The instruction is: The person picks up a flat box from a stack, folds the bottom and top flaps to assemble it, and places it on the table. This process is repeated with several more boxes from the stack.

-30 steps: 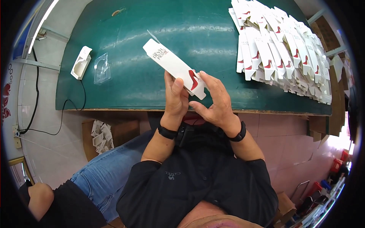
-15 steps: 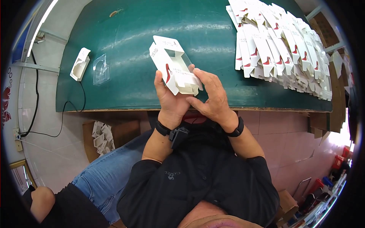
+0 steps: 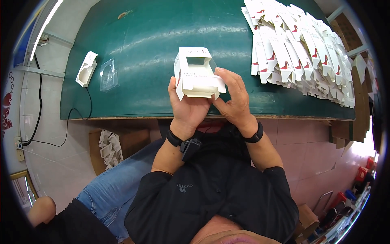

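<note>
A white cardboard box (image 3: 200,82) with a cut-out window and a red print on its side stands raised above the table's near edge. Its near end is unfolded, with flaps sticking out toward me. My left hand (image 3: 187,110) grips it from below and the left, thumb up along the side wall. On the other side, my right hand (image 3: 237,99) pinches the right edge near the flaps, fingertips on the side and thumb beneath. The fingers under the box are hidden.
A large pile of similar white boxes (image 3: 302,57) covers the green table's (image 3: 146,77) right side. At the left lie a small white tray-like box (image 3: 86,70) and a clear plastic tray (image 3: 109,75). Below stands a carton (image 3: 96,151) holding white pieces; a black cable (image 3: 69,118) hangs nearby.
The box has turned from a slant to nearly straight, its open end now facing me, and shifted slightly right. Both hands have moved with it, keeping their hold.
</note>
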A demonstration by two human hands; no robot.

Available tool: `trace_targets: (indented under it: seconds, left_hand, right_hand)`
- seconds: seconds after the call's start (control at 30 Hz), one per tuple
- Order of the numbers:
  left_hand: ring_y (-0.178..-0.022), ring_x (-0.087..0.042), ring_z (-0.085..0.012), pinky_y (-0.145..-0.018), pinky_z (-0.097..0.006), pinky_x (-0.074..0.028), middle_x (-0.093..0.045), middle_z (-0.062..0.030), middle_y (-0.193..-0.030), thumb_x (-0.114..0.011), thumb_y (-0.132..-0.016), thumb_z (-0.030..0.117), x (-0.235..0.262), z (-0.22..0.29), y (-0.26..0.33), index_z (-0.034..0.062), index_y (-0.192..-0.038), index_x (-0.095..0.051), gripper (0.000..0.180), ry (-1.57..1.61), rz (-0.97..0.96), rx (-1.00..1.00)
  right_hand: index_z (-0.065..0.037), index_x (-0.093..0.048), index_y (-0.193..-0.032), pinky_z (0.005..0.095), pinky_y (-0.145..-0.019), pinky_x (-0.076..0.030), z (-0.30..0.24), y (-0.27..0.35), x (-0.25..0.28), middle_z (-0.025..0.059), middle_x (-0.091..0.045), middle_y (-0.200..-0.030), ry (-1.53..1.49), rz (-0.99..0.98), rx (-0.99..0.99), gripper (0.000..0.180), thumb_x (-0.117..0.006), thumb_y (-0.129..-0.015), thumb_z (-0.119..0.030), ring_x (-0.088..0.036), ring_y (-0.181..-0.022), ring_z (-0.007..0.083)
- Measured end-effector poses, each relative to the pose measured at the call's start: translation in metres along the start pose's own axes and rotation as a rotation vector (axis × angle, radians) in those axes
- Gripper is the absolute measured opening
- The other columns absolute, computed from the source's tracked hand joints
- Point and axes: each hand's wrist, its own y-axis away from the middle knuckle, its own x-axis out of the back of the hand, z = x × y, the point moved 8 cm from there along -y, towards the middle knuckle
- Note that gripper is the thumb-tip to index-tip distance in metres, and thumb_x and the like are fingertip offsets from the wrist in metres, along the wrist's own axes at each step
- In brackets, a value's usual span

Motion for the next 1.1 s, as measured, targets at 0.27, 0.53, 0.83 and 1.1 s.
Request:
trace_targets:
  seconds: [0.27, 0.53, 0.83, 1.1]
  left_hand:
    - [-0.125, -0.058, -0.0274, -0.100, -0.050, -0.051, -0.056, -0.0077, -0.143, -0.040, -0.098, 0.074, -0.015, -0.013, 0.005, 0.0168, -0.151, -0.046, 0.078, 0.036, 0.014, 0.101]
    - [-0.120, -0.059, -0.0258, -0.102, -0.041, -0.049, -0.059, -0.0130, -0.137, -0.045, -0.098, 0.074, 0.007, -0.009, 0.011, 0.0062, -0.146, -0.050, 0.083, -0.357, -0.143, 0.205]
    - [-0.119, -0.057, -0.0225, -0.104, -0.036, -0.043, -0.058, -0.0149, -0.135, -0.067, -0.101, 0.044, -0.058, 0.069, 0.034, -0.0010, -0.145, -0.050, 0.065, -1.418, -0.187, -0.798]
    - [-0.132, -0.051, -0.0240, -0.112, -0.038, -0.038, -0.052, -0.0165, -0.146, -0.062, -0.101, 0.052, -0.079, 0.048, 0.031, 0.0022, -0.157, -0.030, 0.082, -1.124, -0.327, -0.444]
  right_hand:
    - [-0.002, -0.057, -0.137, 0.0409, -0.099, -0.053, 0.005, -0.010, 0.007, 0.0164, -0.066, -0.130, -0.015, 0.011, 0.055, 0.071, -0.081, -0.070, 0.002, -0.063, -0.120, 0.0348]
    - [-0.002, -0.053, -0.141, 0.0373, -0.100, -0.052, 0.009, -0.018, 0.032, 0.0148, -0.066, -0.130, -0.135, 0.034, -0.028, 0.072, -0.084, -0.077, -0.001, -0.063, -0.120, 0.0249]
    - [-0.001, -0.046, -0.150, 0.0344, -0.107, -0.045, 0.002, -0.025, 0.055, 0.0098, -0.062, -0.132, -0.384, -0.016, -0.328, 0.079, -0.084, -0.081, -0.004, -0.061, -0.118, 0.0180]
    - [-0.003, -0.044, -0.153, 0.0337, -0.099, -0.049, -0.005, -0.023, 0.048, 0.0124, -0.065, -0.129, -0.412, -0.178, -0.398, 0.083, -0.082, -0.079, -0.011, -0.062, -0.109, 0.0184]
